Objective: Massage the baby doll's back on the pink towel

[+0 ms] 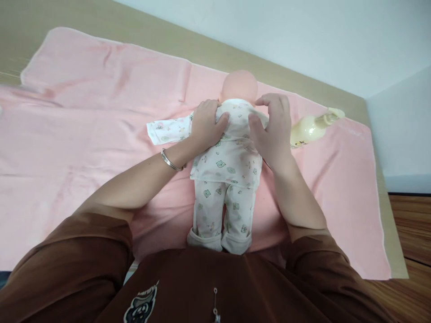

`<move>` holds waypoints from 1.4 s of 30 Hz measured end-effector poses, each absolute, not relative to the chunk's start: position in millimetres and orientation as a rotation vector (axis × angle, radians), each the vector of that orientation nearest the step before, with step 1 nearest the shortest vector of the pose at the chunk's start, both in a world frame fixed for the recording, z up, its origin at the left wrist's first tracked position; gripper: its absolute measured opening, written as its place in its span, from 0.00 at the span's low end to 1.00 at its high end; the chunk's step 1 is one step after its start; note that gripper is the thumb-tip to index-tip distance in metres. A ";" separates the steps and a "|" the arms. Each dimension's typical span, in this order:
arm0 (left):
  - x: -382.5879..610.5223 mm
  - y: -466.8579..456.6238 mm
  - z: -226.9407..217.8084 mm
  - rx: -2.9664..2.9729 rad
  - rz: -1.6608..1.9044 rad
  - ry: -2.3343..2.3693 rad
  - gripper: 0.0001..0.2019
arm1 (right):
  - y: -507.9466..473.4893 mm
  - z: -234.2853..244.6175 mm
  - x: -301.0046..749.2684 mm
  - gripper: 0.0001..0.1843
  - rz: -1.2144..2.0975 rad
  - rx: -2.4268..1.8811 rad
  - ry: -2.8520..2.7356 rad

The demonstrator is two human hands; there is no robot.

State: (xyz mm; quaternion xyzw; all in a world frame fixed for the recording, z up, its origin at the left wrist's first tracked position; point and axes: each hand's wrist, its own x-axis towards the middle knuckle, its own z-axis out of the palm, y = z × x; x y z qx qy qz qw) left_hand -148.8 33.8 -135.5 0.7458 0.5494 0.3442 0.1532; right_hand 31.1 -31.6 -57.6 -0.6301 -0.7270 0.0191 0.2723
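Pink towel is spread wide over a pale wooden desk that sits in the corner of the room, and a doll lies lengthways in the middle of it, its bald head pointing away from the person and its feet almost against the person's brown top. The doll wears a white suit printed with small bears, the trouser cuffs turned up. One loose sleeve of that suit lies flat and limp on the towel, stretched out to the left of the doll. The left hand is clamped over the doll's shoulder beside that sleeve, its fingers curled down round the cloth and the thumb pressed on top, so it has a firm hold of the doll there. A thin silver bracelet circles that wrist. The right hand rests on the other shoulder, its fingers arched with the tips touching the collar near the neck and the thumb laid on the chest; whether it pinches any cloth I cannot tell. Just beside that hand, on the towel, a pale yellow bottle lies on its side.
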 end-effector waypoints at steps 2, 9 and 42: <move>-148.7 32.5 -134.6 2.132 0.994 1.587 0.12 | -37.2 -61.3 21.2 0.21 -0.037 -1.672 -1.982; -145.9 28.2 -128.5 2.114 0.958 1.630 0.11 | -36.8 -77.5 6.2 0.32 0.235 -1.837 -2.143; -145.3 24.7 -119.4 2.032 0.895 1.621 0.11 | -44.6 -72.3 1.9 0.34 0.138 -1.836 -2.041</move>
